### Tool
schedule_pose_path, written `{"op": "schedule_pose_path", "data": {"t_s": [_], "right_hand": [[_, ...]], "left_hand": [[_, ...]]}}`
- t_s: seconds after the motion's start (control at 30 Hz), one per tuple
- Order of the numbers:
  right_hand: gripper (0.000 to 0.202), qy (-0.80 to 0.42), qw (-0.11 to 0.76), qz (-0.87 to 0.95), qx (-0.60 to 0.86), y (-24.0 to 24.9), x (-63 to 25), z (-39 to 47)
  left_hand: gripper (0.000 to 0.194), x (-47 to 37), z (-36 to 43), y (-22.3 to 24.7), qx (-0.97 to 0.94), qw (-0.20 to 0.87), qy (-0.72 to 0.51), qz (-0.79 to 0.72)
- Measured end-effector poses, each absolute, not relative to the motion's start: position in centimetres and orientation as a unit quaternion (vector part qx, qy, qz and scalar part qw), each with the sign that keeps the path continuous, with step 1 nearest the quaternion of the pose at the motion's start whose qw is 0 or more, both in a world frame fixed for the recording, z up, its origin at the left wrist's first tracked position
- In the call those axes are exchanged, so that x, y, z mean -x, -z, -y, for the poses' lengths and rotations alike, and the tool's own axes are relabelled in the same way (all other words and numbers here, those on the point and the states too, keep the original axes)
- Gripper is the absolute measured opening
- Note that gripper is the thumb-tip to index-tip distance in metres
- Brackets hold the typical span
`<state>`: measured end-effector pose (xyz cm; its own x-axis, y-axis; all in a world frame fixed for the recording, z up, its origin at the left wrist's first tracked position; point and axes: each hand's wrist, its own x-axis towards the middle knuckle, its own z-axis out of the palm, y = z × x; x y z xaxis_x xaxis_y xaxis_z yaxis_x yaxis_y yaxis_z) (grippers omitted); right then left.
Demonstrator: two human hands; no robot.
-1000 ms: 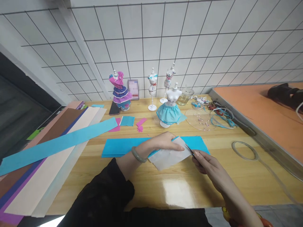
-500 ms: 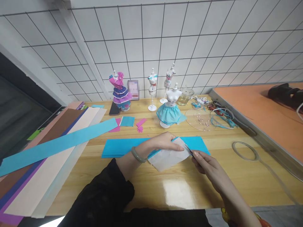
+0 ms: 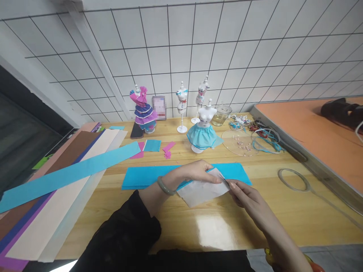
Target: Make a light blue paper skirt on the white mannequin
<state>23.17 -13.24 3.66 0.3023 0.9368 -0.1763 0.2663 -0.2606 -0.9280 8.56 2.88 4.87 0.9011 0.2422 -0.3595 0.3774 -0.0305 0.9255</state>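
My left hand (image 3: 200,172), with a bangle at the wrist, pinches a piece of white paper (image 3: 201,192) with a blue edge, its thumb lying on top. My right hand (image 3: 242,192) is closed around a pair of small scissors (image 3: 224,178); only the thin dark blades show, set against the paper's upper right edge, and the handles are hidden in my fingers. Beneath my hands a folded blue crepe paper strip (image 3: 150,176) lies on the table. Just beyond it stands a white mannequin (image 3: 206,114) wearing a turquoise skirt (image 3: 204,136).
Long coloured paper sheets (image 3: 65,162) are stacked at the left. Farther back are a mannequin in a ruffled dress (image 3: 144,113), a phone (image 3: 137,130), two bare stands, a glass cup (image 3: 222,115), ribbons (image 3: 268,139) and paper scraps (image 3: 152,145). A raised orange surface (image 3: 306,121) borders the right.
The scissor blades have shifted slightly left and up, farther over the white paper, with my right hand following. My left hand keeps its hold almost unmoved.
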Motion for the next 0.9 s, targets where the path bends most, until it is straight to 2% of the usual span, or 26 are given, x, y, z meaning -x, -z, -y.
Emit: {"op": "schedule_pose_path", "data": {"t_s": [0.2, 0.4, 0.9], "right_hand": [[0.053, -0.383, 0.414, 0.448, 0.694, -3.99, -23.03, 13.21], [0.046, -0.384, 0.423, 0.446, 0.689, -3.94, -22.92, 13.12], [0.045, -0.373, 0.429, 0.449, 0.689, -3.7, -22.78, 13.09]], "left_hand": [[0.038, -8.48, -2.89, -4.88, -0.715, 0.664, 0.048, -0.212], [0.044, -8.63, -2.88, -4.59, -0.725, 0.654, 0.05, -0.213], [0.042, -8.75, -2.89, -4.13, -0.709, 0.67, 0.065, -0.208]]}}
